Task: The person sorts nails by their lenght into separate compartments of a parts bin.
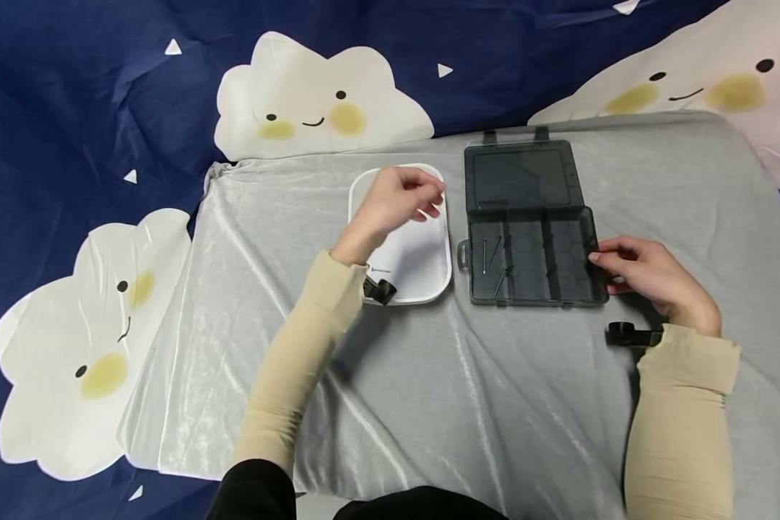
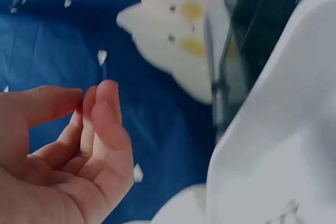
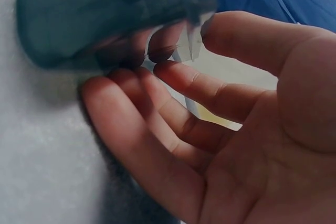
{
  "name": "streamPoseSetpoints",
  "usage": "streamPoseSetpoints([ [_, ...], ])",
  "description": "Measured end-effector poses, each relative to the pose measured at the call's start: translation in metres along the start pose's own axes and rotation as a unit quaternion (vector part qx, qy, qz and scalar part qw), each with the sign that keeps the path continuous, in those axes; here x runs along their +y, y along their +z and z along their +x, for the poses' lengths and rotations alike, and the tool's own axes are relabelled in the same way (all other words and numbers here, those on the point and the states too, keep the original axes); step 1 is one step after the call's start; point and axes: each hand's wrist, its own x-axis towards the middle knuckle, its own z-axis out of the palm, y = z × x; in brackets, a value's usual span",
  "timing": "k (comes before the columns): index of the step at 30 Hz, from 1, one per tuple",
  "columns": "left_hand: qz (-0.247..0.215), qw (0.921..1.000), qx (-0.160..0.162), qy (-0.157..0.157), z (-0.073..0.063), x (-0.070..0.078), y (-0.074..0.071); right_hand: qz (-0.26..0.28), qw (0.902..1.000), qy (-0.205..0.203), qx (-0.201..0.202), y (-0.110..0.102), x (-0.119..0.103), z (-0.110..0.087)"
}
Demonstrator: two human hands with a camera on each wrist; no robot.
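Note:
My left hand (image 1: 399, 198) is over the white tray (image 1: 447, 271), fingers curled and thumb tip meeting a fingertip; nothing shows between them in the left wrist view. A small screw or nail (image 1: 380, 270) lies in the tray near the wrist. To the right, a dark translucent divided box (image 1: 526, 300) lies with its lid (image 1: 523, 177) folded back. Several long thin screws or nails (image 1: 484, 256) lie in its left part. My right hand (image 1: 656, 274) holds the box's right side, thumb at the rim; in the right wrist view its fingers (image 3: 181, 80) touch the wall.
Grey velvety cloth (image 1: 416, 390) covers the table under the tray and box. A dark blue cloth (image 1: 494, 43) with cloud faces hangs behind and at the left. Black wrist straps (image 1: 630, 334) stick out from the tan sleeves.

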Motion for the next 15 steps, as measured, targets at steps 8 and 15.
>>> streamPoseSetpoints([
  [8,0.052,0.9914,0.120,-0.003,0.020,-0.012,-0.026,0.009,0.9999,-0.001,0.011,0.003,0.002,-0.001],
  [15,0.082,0.9834,0.138,-0.085,0.044,-0.031,-0.024,0.025,0.9995,-0.003,0.019,0.001,0.000,-0.001],
])
